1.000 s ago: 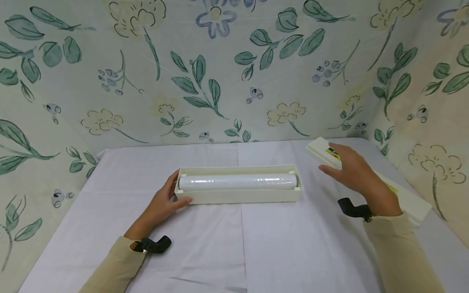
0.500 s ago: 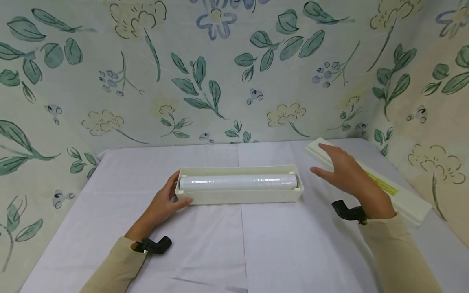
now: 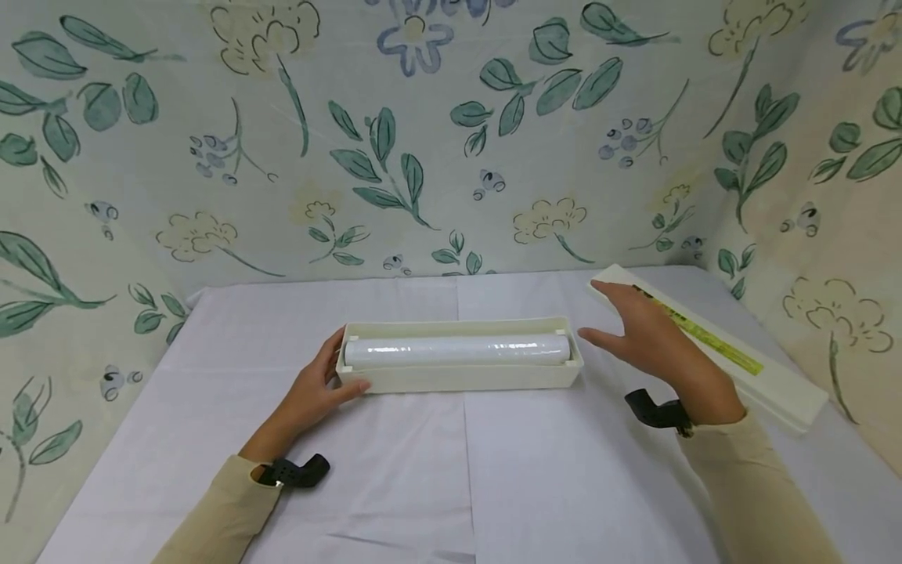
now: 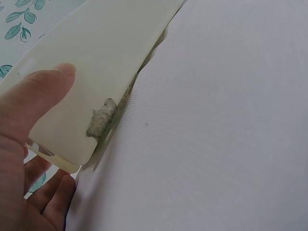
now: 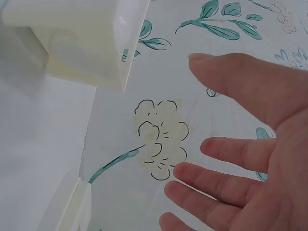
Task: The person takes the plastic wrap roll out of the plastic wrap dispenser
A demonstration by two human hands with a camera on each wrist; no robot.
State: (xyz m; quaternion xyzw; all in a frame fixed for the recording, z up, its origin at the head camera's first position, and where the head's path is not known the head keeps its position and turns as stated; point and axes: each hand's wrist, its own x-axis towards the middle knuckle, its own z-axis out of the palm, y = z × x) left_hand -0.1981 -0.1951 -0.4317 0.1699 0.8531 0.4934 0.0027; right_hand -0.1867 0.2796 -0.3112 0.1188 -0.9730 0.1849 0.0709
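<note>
A long cream plastic cling film dispenser box [image 3: 472, 380] lies lidless across the middle of the table, a shiny white roll of cling film [image 3: 458, 350] inside it. My left hand [image 3: 310, 395] grips the box's left end. In the left wrist view its thumb [image 4: 43, 94] presses the outer wall, and the other fingers curl at the end, partly hidden. My right hand [image 3: 658, 348] is beside the box's right end, fingers spread and holding nothing. In the right wrist view, air shows between those fingers [image 5: 236, 149] and the box end [image 5: 86, 53].
The white lid [image 3: 782, 392], with a yellow label strip [image 3: 719, 341], lies slanted on the right of the table, partly behind my right hand. A white cloth [image 3: 395, 470] covers the table. Flower-patterned fabric [image 3: 451, 157] rises at the back and sides.
My right hand has come away from the lid and moved left toward the box, baring more of the lid's yellow label. My left hand and the box stay in place.
</note>
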